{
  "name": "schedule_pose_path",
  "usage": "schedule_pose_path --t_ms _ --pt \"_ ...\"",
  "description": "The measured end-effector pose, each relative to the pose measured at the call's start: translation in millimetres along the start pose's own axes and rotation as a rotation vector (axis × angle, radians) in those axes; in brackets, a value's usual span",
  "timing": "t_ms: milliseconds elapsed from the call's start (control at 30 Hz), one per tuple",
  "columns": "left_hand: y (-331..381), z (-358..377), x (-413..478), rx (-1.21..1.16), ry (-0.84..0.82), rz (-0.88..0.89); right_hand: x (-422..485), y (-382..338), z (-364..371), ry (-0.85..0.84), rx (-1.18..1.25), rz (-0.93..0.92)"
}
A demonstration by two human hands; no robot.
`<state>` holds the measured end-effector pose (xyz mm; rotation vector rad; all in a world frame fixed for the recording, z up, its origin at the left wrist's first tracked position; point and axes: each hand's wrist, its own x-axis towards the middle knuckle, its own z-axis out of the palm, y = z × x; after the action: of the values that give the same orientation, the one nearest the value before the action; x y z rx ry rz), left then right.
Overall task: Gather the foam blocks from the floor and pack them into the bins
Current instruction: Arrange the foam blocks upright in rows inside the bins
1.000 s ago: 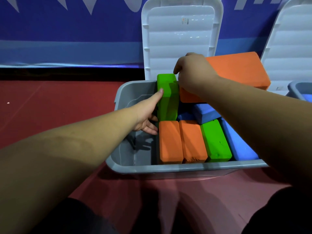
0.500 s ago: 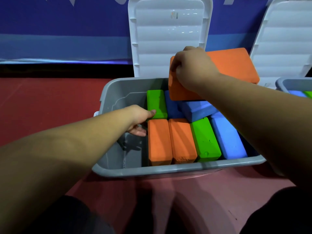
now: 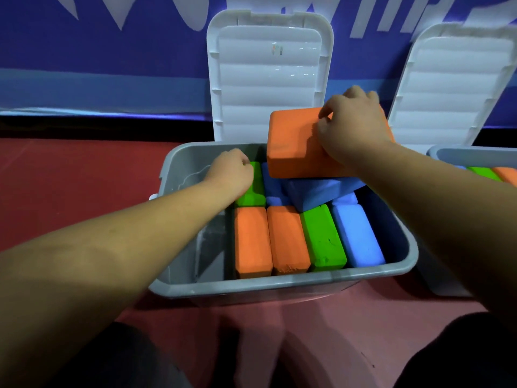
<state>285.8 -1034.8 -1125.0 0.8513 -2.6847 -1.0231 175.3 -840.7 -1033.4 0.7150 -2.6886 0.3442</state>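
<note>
Both hands have moved since a moment ago. Back then the left hand [image 3: 230, 170] touched the side of the back green block [image 3: 253, 191] with its fingertips. Now it sits on top of that block with its fingers curled. I cannot tell if it holds the block or only pushes on it. The right hand [image 3: 349, 127] has slid from the left end of the top orange block [image 3: 291, 141] to its right end. Its fingers are curled over the far edge and it grips the block.

The top orange block lies tilted on the tilted blue block [image 3: 316, 189], which leans on the blocks under it. All of these are in the gray bin [image 3: 279, 284] on the red floor [image 3: 70, 177].

Four more blocks stand side by side in the front of the bin. From left to right they are the first orange block [image 3: 251, 242], the second orange block [image 3: 286, 239], the front green block [image 3: 323, 239] and the light blue block [image 3: 356, 236]. The back green block stands just behind the first orange block.

The white lid [image 3: 265, 79] stands up behind the bin, against the blue wall [image 3: 98, 65]. To the right is a second bin [image 3: 475, 156] with its own lid [image 3: 453, 88] up. It has green and orange blocks inside.
</note>
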Motion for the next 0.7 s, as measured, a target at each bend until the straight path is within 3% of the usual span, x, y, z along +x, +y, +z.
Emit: schedule_pose_path --t_ms 67,133,200,267,433,567,700 --pt "18.0 -1.1 0.1 -0.389 -0.054 -0.007 0.4 13.7 -4.2 0.022 -0.072 0.153" --pt "31.1 -0.8 -1.8 -0.621 -0.135 -0.026 1.6 25.1 -4.1 -0.020 -0.109 0.354" --pt "34.9 1.1 -2.6 -0.639 -0.168 -0.018 1.9 34.4 -1.5 -0.090 -0.049 0.547" --pt "31.4 3.9 -3.5 -0.603 -0.172 0.020 0.6 39.9 0.9 -0.139 0.102 0.630" --pt "27.5 -9.2 -5.6 -0.577 -0.038 0.008 4.3 26.9 -6.7 -0.024 0.304 0.492" --pt "5.1 -35.5 -4.8 -0.434 0.141 -0.119 1.9 -11.7 -11.2 -0.002 0.529 0.378" --pt "-30.1 -51.9 -8.2 -0.568 0.094 -0.273 -3.0 -53.1 -0.9 -0.072 0.653 0.254"
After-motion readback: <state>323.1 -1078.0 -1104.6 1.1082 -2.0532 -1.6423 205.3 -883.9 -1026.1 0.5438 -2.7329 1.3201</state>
